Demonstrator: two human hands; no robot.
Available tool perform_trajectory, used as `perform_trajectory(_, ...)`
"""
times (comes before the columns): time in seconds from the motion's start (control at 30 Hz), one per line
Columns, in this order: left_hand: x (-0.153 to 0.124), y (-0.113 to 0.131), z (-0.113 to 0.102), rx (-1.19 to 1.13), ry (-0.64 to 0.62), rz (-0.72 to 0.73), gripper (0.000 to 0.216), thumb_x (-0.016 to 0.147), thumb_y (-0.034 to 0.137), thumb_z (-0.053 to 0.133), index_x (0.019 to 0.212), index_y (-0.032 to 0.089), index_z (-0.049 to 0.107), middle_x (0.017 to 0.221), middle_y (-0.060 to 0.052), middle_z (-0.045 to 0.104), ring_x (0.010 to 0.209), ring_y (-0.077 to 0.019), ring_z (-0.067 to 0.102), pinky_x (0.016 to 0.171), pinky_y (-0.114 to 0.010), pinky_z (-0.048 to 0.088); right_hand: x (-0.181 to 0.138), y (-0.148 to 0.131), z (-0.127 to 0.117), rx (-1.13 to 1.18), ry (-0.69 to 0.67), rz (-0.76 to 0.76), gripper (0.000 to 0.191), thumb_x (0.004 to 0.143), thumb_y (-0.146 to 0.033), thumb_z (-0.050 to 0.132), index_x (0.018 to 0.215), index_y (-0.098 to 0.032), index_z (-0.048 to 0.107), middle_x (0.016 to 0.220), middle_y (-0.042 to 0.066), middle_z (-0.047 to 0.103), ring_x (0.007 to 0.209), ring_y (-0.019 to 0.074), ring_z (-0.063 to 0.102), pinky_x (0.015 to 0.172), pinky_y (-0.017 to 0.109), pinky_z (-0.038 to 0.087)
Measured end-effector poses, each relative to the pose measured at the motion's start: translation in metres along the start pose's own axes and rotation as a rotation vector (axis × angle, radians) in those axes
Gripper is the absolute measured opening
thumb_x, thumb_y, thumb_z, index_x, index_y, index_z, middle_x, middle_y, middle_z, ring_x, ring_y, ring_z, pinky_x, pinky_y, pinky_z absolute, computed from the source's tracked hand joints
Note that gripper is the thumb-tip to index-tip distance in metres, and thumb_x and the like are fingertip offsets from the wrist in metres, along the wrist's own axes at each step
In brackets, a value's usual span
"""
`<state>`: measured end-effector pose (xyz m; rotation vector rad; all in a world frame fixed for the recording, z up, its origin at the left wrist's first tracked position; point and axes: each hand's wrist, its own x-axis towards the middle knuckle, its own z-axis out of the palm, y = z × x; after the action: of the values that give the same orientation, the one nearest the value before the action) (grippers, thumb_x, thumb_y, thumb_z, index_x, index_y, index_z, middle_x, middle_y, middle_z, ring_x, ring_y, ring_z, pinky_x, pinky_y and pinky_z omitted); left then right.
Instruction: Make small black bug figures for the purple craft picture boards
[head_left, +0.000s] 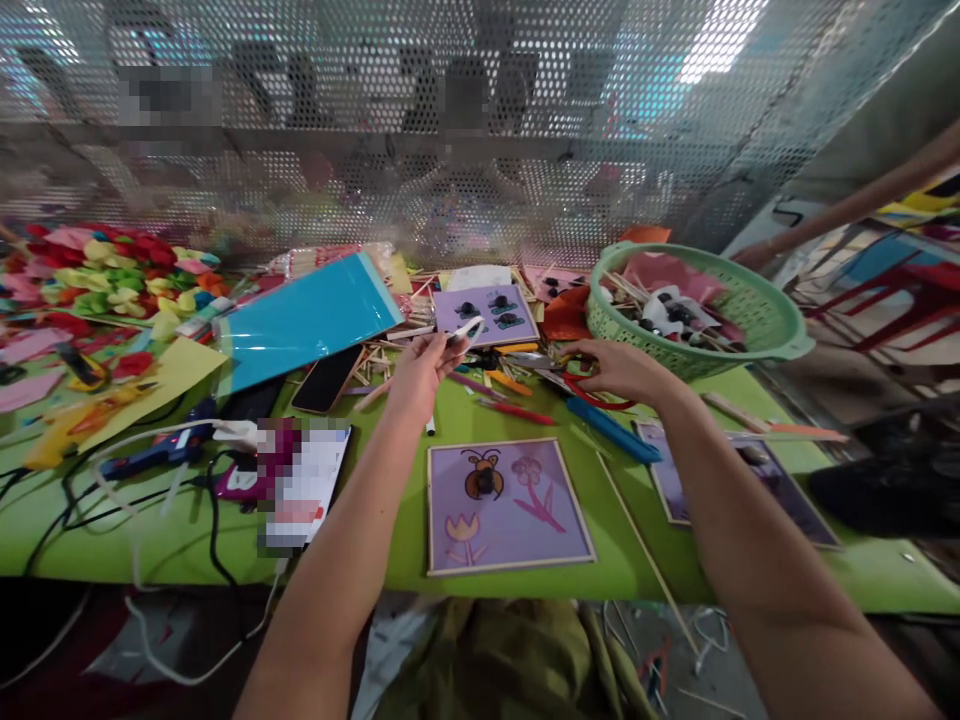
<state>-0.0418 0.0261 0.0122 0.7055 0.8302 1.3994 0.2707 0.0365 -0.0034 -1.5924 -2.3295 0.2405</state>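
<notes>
My left hand point(426, 368) is closed in a pinch around a thin white strip point(472, 328) with something dark at its base, too small to make out. My right hand point(621, 370) grips the red handles of a pair of scissors point(534, 361), whose blades point left, low over the scattered tools. Between my forearms lies a purple picture point(510, 545) in a thin wooden frame, with a drawn bee and flowers and a dark stone on the bee. Beyond my left hand rests another purple card point(487, 302) bearing several dark stones.
A green basket point(697, 355) of scraps stands at the back right, near another person's arm point(840, 200). A blue sheet point(307, 315), a phone point(328, 380) and glue guns point(161, 450) with cables lie left. A blue cutter point(613, 430) and red pen point(517, 411) lie mid-table.
</notes>
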Motion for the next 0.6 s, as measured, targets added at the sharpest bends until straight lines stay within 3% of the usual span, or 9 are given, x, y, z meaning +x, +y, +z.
perform_trajectory(0.13, -0.004, -0.006, 0.004, 0.029, -0.093, -0.038, 0.018, 0.081, 0.023, 0.078, 0.077, 0.016, 0.062, 0.08, -0.004, 0.078, 0.087, -0.0172, 0.077, 0.081, -0.027, 0.056, 0.001, 0.008, 0.005, -0.032, -0.036, 0.004, 0.057, 0.064, -0.02, 0.076, 0.121, -0.029, 0.074, 0.114, 0.005, 0.078, 0.101, 0.0325, 0.071, 0.082, 0.039, 0.055)
perform_trajectory(0.2, -0.005, -0.01, 0.006, 0.05, -0.132, -0.057, 0.018, 0.081, 0.025, 0.079, 0.079, 0.015, 0.063, 0.083, -0.006, 0.079, 0.088, -0.0178, 0.077, 0.081, -0.027, 0.056, 0.0, 0.001, 0.003, -0.015, 0.002, 0.006, 0.053, 0.067, -0.024, 0.077, 0.12, -0.028, 0.075, 0.115, 0.007, 0.078, 0.102, 0.0341, 0.07, 0.085, 0.042, 0.055)
perform_trajectory(0.3, -0.008, -0.015, 0.008, 0.079, -0.188, -0.095, 0.019, 0.08, 0.026, 0.08, 0.082, 0.014, 0.064, 0.085, -0.007, 0.078, 0.089, -0.0184, 0.077, 0.081, -0.029, 0.057, -0.001, -0.023, -0.001, 0.135, 0.141, -0.053, 0.043, 0.08, -0.033, 0.071, 0.122, -0.027, 0.073, 0.119, 0.009, 0.075, 0.097, 0.029, 0.07, 0.089, 0.042, 0.055)
perform_trajectory(0.4, -0.011, -0.018, 0.01, 0.112, -0.242, -0.137, 0.02, 0.08, 0.028, 0.08, 0.083, 0.015, 0.065, 0.081, -0.006, 0.077, 0.085, -0.0189, 0.077, 0.078, -0.028, 0.057, 0.0, -0.051, -0.002, 0.394, 0.195, -0.085, 0.045, 0.086, -0.04, 0.066, 0.129, -0.025, 0.069, 0.122, 0.009, 0.071, 0.086, 0.0211, 0.069, 0.08, 0.036, 0.056)
perform_trajectory(0.6, -0.013, -0.019, 0.011, 0.171, -0.314, -0.186, 0.024, 0.076, 0.031, 0.084, 0.083, 0.015, 0.067, 0.084, -0.006, 0.078, 0.083, -0.0183, 0.077, 0.08, -0.028, 0.058, 0.003, -0.071, 0.007, 0.531, 0.188, -0.075, 0.031, 0.088, -0.044, 0.063, 0.104, -0.02, 0.078, 0.093, 0.006, 0.074, 0.076, 0.0185, 0.063, 0.07, 0.031, 0.05)
